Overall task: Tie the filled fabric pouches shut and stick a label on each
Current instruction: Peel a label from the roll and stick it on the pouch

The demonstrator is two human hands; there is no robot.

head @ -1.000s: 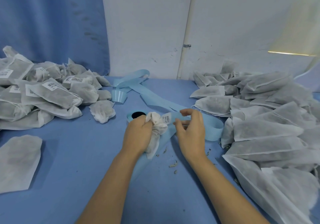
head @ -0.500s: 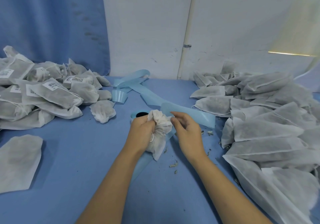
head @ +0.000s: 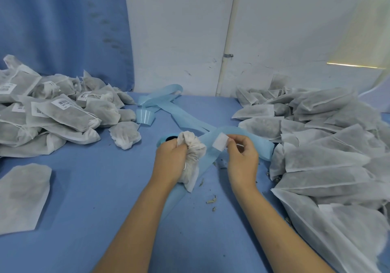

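A desk covered in plain blue cloth (head: 95, 199) stands against a white wall (head: 179, 30), with a blue curtain (head: 63, 30) on the left and a thin white pipe (head: 229, 40) running down the wall. At the middle of the desk, the left hand (head: 171, 158) has its grip clenched round the gathered neck of a white filled fabric pouch (head: 193, 153), whose lower end rests on the cloth. Just beside it, the right hand (head: 242, 161) pinches a small white rectangular label (head: 219, 144) over a long pale blue backing strip (head: 253, 140). A heap of tied, barcoded pouches (head: 52, 114) lies to the left and a larger heap of untied pouches (head: 327, 152) to the right. Dry herb crumbs (head: 211, 200) dot the cloth near the wrists
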